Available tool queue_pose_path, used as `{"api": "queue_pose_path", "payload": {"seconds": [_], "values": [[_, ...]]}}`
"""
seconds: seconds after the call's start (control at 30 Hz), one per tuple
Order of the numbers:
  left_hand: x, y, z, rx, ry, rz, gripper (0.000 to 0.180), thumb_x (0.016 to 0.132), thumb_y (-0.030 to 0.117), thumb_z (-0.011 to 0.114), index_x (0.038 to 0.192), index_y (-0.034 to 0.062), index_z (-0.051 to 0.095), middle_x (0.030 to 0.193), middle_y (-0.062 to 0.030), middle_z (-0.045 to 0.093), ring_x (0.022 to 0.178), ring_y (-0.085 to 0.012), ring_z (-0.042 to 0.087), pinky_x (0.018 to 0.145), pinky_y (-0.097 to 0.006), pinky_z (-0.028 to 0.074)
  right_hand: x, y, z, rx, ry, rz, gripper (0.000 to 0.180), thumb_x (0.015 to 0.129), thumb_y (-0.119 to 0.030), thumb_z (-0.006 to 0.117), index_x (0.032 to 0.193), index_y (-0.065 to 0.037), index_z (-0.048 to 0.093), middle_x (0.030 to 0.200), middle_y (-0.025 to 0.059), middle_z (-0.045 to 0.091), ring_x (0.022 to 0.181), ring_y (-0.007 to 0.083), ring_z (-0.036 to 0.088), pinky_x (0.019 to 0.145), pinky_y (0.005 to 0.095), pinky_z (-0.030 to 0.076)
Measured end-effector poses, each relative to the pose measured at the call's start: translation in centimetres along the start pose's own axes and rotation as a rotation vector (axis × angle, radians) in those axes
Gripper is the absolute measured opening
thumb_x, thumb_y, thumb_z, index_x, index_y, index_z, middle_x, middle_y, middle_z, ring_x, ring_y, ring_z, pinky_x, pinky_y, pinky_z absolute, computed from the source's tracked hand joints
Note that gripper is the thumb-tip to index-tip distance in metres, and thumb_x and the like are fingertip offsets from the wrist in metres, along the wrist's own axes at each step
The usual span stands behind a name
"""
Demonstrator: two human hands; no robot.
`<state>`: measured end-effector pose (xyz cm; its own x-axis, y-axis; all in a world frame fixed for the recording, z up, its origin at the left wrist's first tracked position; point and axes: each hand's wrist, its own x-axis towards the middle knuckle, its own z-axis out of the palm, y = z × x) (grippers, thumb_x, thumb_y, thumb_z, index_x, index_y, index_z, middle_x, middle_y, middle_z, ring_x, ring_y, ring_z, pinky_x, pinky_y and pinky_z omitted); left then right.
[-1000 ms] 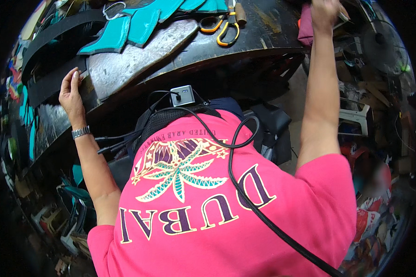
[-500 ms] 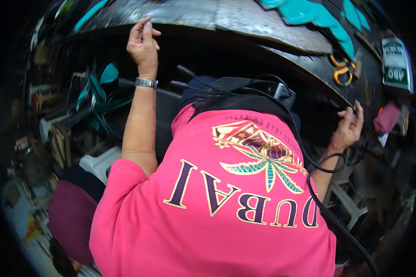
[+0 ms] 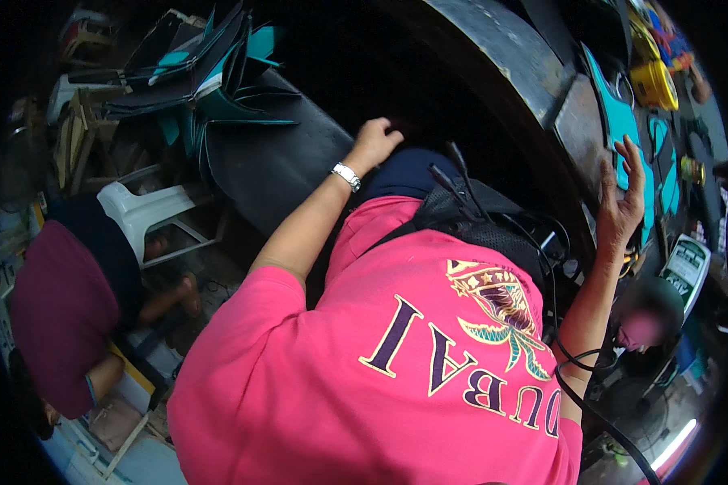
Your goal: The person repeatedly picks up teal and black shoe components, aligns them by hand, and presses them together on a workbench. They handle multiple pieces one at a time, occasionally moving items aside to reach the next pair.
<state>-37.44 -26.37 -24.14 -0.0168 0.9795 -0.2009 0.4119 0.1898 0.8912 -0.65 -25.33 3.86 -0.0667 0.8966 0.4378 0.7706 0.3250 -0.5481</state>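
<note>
My left hand (image 3: 376,144), with a metal watch (image 3: 346,176) on the wrist, is over my dark-clothed lap beside a long black surface (image 3: 275,149). Its fingers bend loosely with nothing visible in them; some fingertips are hidden. On that surface sits a fanned bundle of black and teal sheets (image 3: 210,101). My right hand (image 3: 622,202) is raised at the right, open and empty, fingers pointing up. Behind its fingers, teal cut pieces (image 3: 620,117) lie on the worn workbench (image 3: 510,44). A black cable (image 3: 594,412) runs past my right forearm.
A person in a maroon shirt (image 3: 61,299) is low at the left, near a white plastic stool (image 3: 141,214). Yellow tubs (image 3: 653,85) stand at the far right. A green-and-white container (image 3: 687,263) is beyond my right forearm. Wooden frames (image 3: 77,137) crowd the left.
The view has turned left, bringing the sheet bundle and the person in maroon further in. My left hand has come down from the bench edge to my lap; my right hand has risen.
</note>
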Motion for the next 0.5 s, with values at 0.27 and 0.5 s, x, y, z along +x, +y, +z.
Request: {"api": "queue_pose_path", "payload": {"seconds": [0.27, 0.5], "values": [[-0.3, 3.6, 3.4, 0.033, -0.246, -0.236, 0.044, 0.092, 0.031, 0.066, 0.130, 0.0083, 0.068, 0.126, -0.0204, 0.068, 0.118, -0.0336, 0.065, 0.102, -0.040, 0.049, 3.1, 1.0, 1.7, -0.392, -0.277, -0.151, 0.068, 0.102, -0.037, 0.053, 0.158, -0.008, 0.031, 0.159, 0.0181, 0.036, 0.148, 0.0353, 0.032, 0.122, 0.0431, 0.020], [3.4, 5.6, 8.8, 0.025, -0.775, 0.366, 0.048, 0.109, 0.034, 0.036, 0.155, 0.0190, 0.041, 0.161, -0.0135, 0.035, 0.148, -0.0293, 0.036, 0.122, -0.039, 0.027, 2.0, 1.2, 0.7, -0.362, -0.284, -0.105, 0.064, 0.104, -0.035, 0.049, 0.158, -0.005, 0.030, 0.159, 0.0184, 0.036, 0.147, 0.0352, 0.033, 0.122, 0.0436, 0.022]]}}
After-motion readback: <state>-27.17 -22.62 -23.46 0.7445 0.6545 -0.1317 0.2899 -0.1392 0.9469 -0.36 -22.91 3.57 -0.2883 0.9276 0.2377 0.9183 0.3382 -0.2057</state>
